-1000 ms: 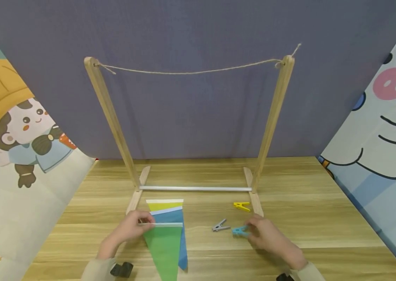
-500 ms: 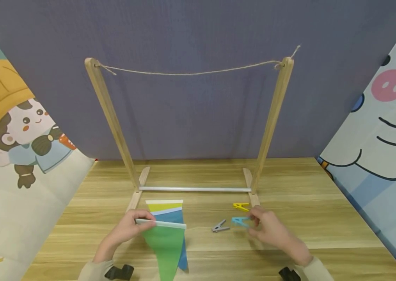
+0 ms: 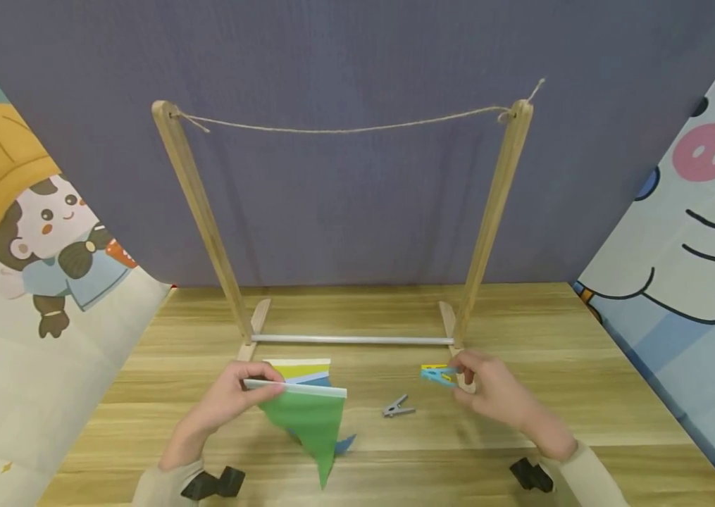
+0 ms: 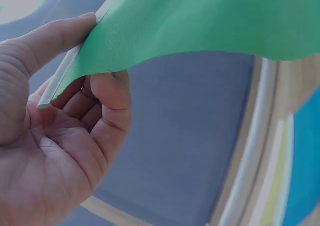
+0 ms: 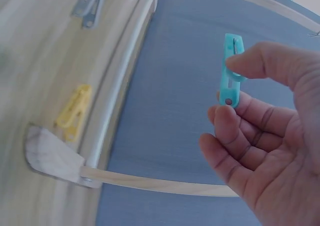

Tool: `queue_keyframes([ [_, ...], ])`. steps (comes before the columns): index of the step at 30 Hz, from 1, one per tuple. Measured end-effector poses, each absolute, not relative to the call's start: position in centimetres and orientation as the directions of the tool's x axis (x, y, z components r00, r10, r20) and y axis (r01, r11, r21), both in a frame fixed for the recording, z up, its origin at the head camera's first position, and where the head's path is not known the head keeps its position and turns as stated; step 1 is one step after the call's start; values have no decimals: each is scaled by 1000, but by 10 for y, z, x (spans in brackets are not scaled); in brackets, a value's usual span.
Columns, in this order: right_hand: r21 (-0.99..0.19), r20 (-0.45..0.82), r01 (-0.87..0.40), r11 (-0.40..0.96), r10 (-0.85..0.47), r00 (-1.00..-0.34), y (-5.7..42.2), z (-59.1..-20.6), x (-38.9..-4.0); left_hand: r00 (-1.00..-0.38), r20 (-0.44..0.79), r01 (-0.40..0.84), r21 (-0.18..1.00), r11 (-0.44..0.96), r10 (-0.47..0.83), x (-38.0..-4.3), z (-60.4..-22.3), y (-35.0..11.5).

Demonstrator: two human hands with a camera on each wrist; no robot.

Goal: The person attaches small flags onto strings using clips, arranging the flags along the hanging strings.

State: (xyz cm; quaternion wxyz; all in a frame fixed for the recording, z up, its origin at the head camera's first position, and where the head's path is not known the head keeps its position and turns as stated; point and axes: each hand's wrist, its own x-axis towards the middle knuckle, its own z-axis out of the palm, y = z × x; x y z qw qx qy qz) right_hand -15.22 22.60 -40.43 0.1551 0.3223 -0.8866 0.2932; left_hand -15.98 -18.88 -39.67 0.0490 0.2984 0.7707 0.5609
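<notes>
My left hand [image 3: 239, 394] pinches a green triangular pennant [image 3: 313, 419] by the left end of its white top strip. The pennant hangs from the strip, its tip pointing down, and partly covers a blue pennant [image 3: 346, 443] and a yellow pennant [image 3: 296, 367] on the table. In the left wrist view the thumb [image 4: 60, 38] presses on that strip. On the right, my right hand [image 3: 490, 394] holds a light blue clothespin [image 5: 230, 71] between thumb and fingers. In the head view this clothespin overlaps a yellow clothespin [image 5: 74, 111] lying on the table.
A grey clothespin [image 3: 398, 406] lies on the wooden table [image 3: 522, 331]. Behind the hands stands a frame with two wooden posts [image 3: 205, 218], a white crossbar [image 3: 351, 340] low down and a twine line [image 3: 338, 131] strung between the tops. A grey-blue cloth [image 3: 357, 211] hangs behind.
The left hand has lifted the green pennant and moved it slightly forward and right. The right hand has raised the light blue clothespin off the table and moved it forward.
</notes>
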Motion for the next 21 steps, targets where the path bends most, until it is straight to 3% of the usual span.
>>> queue_keyframes([
  [4, -401, 470, -667, 628, -484, -738, 229, -395, -156, -816, 269, 406, 897, 175, 512, -163, -385, -181],
  [11, -323, 542, -721, 614, -504, -672, 232, -376, -163, -827, 273, 408, 893, 190, 491, -174, -369, -165],
  [21, -311, 529, -697, 646, -491, -692, 237, -353, -166, -861, 219, 360, 900, 246, 458, -186, -350, -143],
])
